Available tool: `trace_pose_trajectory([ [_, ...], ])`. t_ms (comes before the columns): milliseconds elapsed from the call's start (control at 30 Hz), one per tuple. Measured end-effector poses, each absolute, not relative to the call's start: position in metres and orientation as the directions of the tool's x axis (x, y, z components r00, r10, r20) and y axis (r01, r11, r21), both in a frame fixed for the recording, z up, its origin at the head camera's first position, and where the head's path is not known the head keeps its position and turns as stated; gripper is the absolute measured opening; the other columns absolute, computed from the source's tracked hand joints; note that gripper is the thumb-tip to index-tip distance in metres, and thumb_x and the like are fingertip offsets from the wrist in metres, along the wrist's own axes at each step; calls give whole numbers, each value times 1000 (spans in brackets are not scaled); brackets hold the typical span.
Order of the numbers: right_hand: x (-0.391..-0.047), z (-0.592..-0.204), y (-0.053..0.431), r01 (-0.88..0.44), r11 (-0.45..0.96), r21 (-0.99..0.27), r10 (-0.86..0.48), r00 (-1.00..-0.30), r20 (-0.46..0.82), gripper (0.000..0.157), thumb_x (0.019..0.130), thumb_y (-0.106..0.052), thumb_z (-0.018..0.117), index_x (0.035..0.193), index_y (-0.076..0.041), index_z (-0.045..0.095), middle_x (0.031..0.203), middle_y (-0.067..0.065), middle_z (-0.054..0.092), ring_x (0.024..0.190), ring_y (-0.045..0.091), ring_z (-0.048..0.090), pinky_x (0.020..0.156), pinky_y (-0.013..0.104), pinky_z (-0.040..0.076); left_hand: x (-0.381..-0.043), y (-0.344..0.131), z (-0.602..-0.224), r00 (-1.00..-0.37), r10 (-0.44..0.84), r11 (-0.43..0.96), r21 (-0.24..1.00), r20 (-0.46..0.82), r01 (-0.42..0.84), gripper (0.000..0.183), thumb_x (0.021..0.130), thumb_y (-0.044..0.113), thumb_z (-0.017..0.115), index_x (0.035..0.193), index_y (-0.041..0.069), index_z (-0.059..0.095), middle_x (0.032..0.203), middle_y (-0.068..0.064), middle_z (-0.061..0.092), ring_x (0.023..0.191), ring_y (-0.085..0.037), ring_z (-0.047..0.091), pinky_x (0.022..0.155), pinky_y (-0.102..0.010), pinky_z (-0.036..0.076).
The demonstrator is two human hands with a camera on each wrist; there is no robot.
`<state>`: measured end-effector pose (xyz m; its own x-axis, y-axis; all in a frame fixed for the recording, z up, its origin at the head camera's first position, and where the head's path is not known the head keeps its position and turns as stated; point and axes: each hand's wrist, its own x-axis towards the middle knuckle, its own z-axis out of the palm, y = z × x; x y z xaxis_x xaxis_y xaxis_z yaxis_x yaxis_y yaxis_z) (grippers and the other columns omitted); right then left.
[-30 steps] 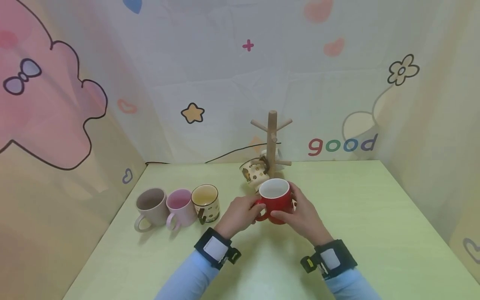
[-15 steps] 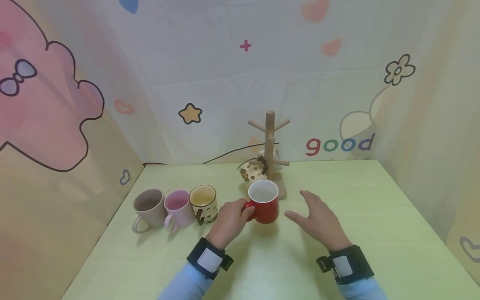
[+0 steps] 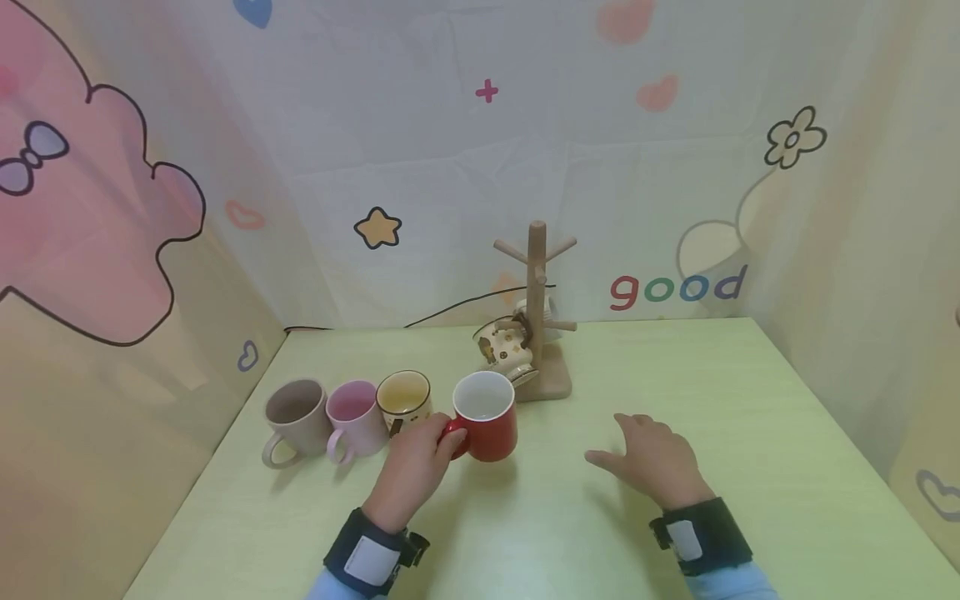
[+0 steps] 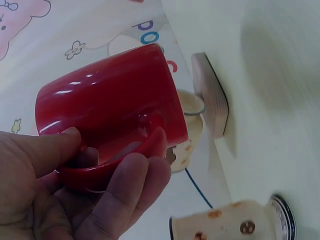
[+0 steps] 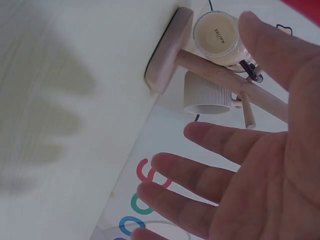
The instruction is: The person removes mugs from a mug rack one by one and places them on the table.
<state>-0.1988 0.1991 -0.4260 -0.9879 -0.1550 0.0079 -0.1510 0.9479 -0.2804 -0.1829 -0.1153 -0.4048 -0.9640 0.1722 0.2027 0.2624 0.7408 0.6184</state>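
A red mug (image 3: pixel 491 429) with a white inside is held upright by its handle in my left hand (image 3: pixel 411 468). In the left wrist view, thumb and fingers curl round the handle of the red mug (image 4: pixel 110 95). My right hand (image 3: pixel 656 458) is off to the right, holding nothing, its fingers spread loosely in the right wrist view. Behind the red mug stands a wooden mug tree (image 3: pixel 537 292). A patterned cream mug (image 3: pixel 504 346) hangs tilted from a left peg, and a white ribbed mug (image 5: pixel 207 95) hangs behind the post.
To the left stand a grey-brown mug (image 3: pixel 298 417), a pink mug (image 3: pixel 358 418) and a patterned mug with a yellow inside (image 3: pixel 405 393), in a row. They rest on a pale green table (image 3: pixel 712 375). A printed cloth (image 3: pixel 420 125) forms the back wall.
My right hand has let go of the red mug and drawn away to the right. My left hand has carried the mug leftward by its handle, away from the mug tree's front.
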Motion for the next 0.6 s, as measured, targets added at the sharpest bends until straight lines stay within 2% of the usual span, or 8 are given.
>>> trace_pose_trajectory([
  [233,-196,-422,197,-140,952,-274,-166,-983,-74,79,81,-57,73,129,4,59,114,27,65,102,44,63,73,57,53,-162,-145,-401,-954,142,760,589,262,275,12,95,16,68,105,9,68,94,-3,71,82,-19,64,72,-36,56],
  [467,-192,-419,194,-158,952,-262,-187,-978,-91,75,81,-54,74,126,4,61,112,25,66,103,42,63,73,55,54,-135,-173,-396,-979,58,784,598,198,167,10,94,18,68,90,11,64,80,2,65,73,-16,58,66,-34,48],
  [600,-192,-420,193,-161,953,-256,-188,-979,-85,75,81,-54,74,126,4,61,112,25,66,103,42,63,74,55,54,-120,-190,-394,-988,-1,795,599,155,93,9,95,20,68,95,12,65,85,1,68,77,-17,62,67,-35,49],
])
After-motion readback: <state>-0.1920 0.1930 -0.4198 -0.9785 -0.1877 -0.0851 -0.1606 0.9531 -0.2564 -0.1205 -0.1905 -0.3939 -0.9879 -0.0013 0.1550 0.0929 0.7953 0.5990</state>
